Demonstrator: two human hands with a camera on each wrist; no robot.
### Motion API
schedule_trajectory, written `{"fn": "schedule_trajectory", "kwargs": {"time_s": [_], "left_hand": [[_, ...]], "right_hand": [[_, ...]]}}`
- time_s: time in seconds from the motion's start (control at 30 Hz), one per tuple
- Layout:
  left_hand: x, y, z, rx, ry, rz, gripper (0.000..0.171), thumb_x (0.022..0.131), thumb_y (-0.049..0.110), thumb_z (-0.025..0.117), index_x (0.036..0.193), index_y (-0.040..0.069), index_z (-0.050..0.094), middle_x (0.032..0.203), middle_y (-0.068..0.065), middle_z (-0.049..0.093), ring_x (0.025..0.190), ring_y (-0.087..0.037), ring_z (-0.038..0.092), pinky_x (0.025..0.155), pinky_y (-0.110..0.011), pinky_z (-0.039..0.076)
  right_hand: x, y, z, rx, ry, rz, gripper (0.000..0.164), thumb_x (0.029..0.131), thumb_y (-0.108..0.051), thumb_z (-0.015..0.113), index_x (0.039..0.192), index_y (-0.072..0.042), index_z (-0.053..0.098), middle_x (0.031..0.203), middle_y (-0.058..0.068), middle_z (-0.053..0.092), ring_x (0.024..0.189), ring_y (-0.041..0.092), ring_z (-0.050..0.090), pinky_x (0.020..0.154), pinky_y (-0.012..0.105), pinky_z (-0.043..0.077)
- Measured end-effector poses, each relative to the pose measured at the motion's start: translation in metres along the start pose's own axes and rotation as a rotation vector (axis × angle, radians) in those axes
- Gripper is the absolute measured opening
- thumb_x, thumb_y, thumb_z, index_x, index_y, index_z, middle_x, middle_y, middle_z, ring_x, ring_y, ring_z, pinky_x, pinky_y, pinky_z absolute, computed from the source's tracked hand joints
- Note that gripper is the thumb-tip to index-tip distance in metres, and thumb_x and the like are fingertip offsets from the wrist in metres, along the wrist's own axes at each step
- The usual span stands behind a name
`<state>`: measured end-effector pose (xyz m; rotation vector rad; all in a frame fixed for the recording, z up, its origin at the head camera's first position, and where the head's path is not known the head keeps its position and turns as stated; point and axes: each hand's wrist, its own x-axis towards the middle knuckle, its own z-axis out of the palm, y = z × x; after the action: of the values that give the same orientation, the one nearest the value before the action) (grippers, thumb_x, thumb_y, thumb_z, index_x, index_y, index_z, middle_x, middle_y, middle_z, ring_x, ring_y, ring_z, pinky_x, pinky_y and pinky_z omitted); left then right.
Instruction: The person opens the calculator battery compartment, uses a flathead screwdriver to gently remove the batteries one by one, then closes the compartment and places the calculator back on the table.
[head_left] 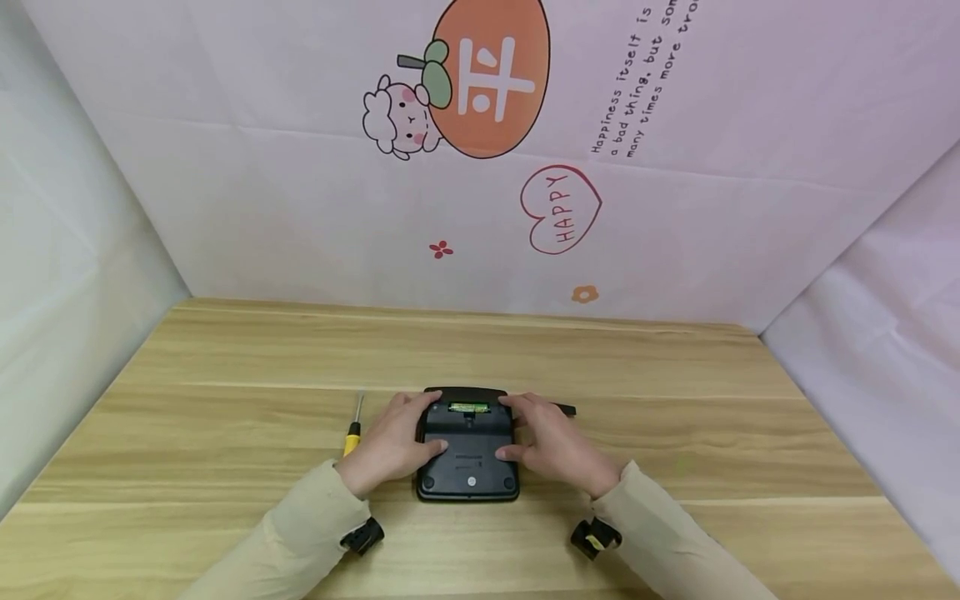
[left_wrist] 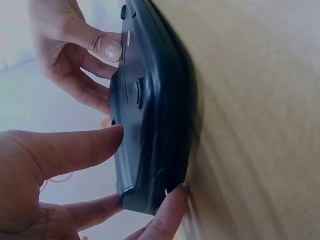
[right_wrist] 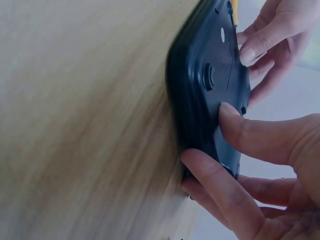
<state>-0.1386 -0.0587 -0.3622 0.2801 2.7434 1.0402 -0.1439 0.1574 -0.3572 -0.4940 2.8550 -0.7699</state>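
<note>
A black desk calculator (head_left: 469, 462) lies face down on the wooden table, its back with round feet turned up. A green battery (head_left: 469, 408) shows in the uncovered compartment near its far end. My left hand (head_left: 393, 442) grips the left side, thumb (left_wrist: 95, 145) on the back and fingers along the edge. Opposite it, my right hand (head_left: 553, 443) holds the right side the same way, with its thumb (right_wrist: 260, 137) flat on the back. Beyond the right fingers a thin black piece (head_left: 567, 410) sticks out, partly hidden by that hand.
Just left of my left hand lies a screwdriver (head_left: 352, 439) with a yellow and black handle, its shaft pointing away. A printed white cloth (head_left: 300, 208) stands behind the table (head_left: 262, 350), and white cloth hangs at both sides.
</note>
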Motion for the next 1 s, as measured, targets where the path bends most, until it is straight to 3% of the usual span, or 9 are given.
{"fn": "schedule_trajectory", "kwargs": {"time_s": [0.13,0.33,0.57,0.63,0.87,1.0], "left_hand": [[-0.001,0.000,-0.002,0.014,-0.008,0.007,0.063,0.084,0.017,0.073,0.140,0.007,0.046,0.118,-0.019,0.051,0.088,-0.024,0.052,0.076,-0.040,0.046],[-0.001,-0.002,-0.007,0.006,0.056,0.002,0.050,0.087,0.020,0.071,0.131,0.005,0.054,0.116,-0.015,0.054,0.080,-0.020,0.048,0.067,-0.033,0.040],[-0.005,-0.007,-0.017,0.083,0.109,0.014,0.046,0.084,0.021,0.073,0.124,0.001,0.058,0.116,-0.017,0.057,0.096,-0.029,0.058,0.084,-0.045,0.048],[-0.007,-0.009,-0.021,0.106,0.103,0.014,0.046,0.084,0.020,0.073,0.123,0.000,0.058,0.113,-0.017,0.058,0.095,-0.029,0.058,0.083,-0.045,0.048],[-0.012,-0.015,-0.034,0.185,0.094,-0.025,0.041,0.084,0.021,0.073,0.114,-0.003,0.059,0.104,-0.017,0.058,0.083,-0.025,0.056,0.073,-0.040,0.050],[-0.015,-0.019,-0.044,0.207,0.103,-0.026,0.035,0.083,0.019,0.073,0.104,-0.004,0.057,0.091,-0.013,0.058,0.071,-0.022,0.052,0.063,-0.035,0.047]], "right_hand": [[0.000,0.000,0.000,0.002,0.000,-0.003,0.063,0.077,-0.012,0.080,0.132,0.000,0.052,0.122,0.012,0.059,0.100,0.023,0.063,0.085,0.038,0.052],[-0.001,0.002,0.000,-0.004,0.006,-0.025,0.062,0.078,-0.011,0.080,0.132,0.000,0.052,0.121,0.013,0.060,0.099,0.024,0.063,0.084,0.038,0.053],[-0.002,0.003,0.001,0.009,-0.001,-0.025,0.063,0.078,-0.011,0.079,0.133,0.001,0.051,0.123,0.014,0.059,0.100,0.024,0.063,0.084,0.038,0.053],[-0.002,0.003,0.001,0.008,-0.002,-0.026,0.063,0.078,-0.011,0.079,0.133,0.000,0.051,0.123,0.014,0.059,0.100,0.024,0.063,0.083,0.038,0.053],[-0.002,0.004,0.001,-0.002,-0.001,-0.046,0.063,0.078,-0.012,0.079,0.133,0.001,0.051,0.123,0.014,0.059,0.099,0.024,0.064,0.082,0.038,0.053],[-0.002,0.004,0.001,0.001,0.002,-0.044,0.063,0.078,-0.012,0.079,0.133,0.000,0.051,0.123,0.013,0.059,0.099,0.024,0.063,0.083,0.038,0.053]]}}
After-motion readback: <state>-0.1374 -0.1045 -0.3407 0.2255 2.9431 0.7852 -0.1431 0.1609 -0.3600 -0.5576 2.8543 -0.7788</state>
